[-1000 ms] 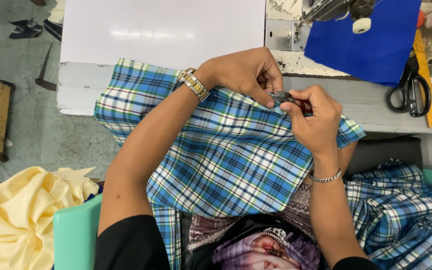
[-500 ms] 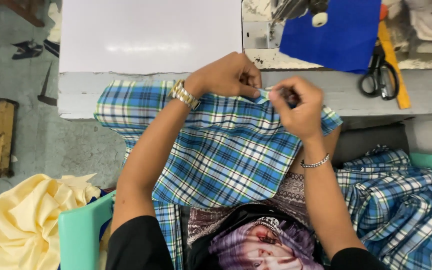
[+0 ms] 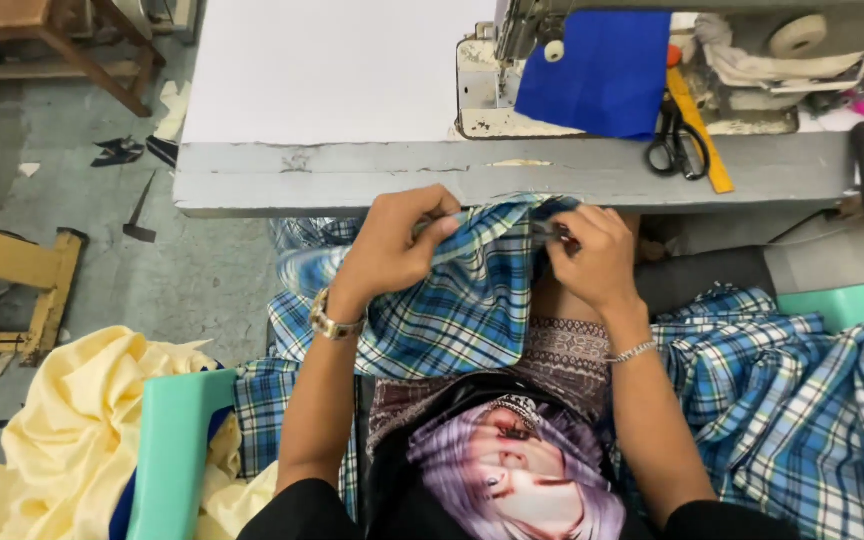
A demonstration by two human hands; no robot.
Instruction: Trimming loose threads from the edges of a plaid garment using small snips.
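Note:
A blue plaid cloth (image 3: 462,300) lies bunched over my lap below the sewing table's front edge. My left hand (image 3: 392,245), with a gold watch on the wrist, grips the cloth's upper edge. My right hand (image 3: 592,260), wearing a thin bracelet, pinches a small dark tool (image 3: 557,232) against the same edge, close to my left hand. The tool's tip is mostly hidden by my fingers and the fold.
A grey sewing table (image 3: 512,175) carries a sewing machine (image 3: 592,60), a blue cloth piece (image 3: 602,70), black scissors (image 3: 674,140) and a yellow ruler (image 3: 700,135). More plaid fabric (image 3: 802,400) lies at right, yellow fabric (image 3: 72,430) at left, wooden furniture (image 3: 12,290) beyond.
Both hands and the plaid cloth have come down from the table top toward my lap. The cloth is more bunched, and the view has shifted to show more of the table.

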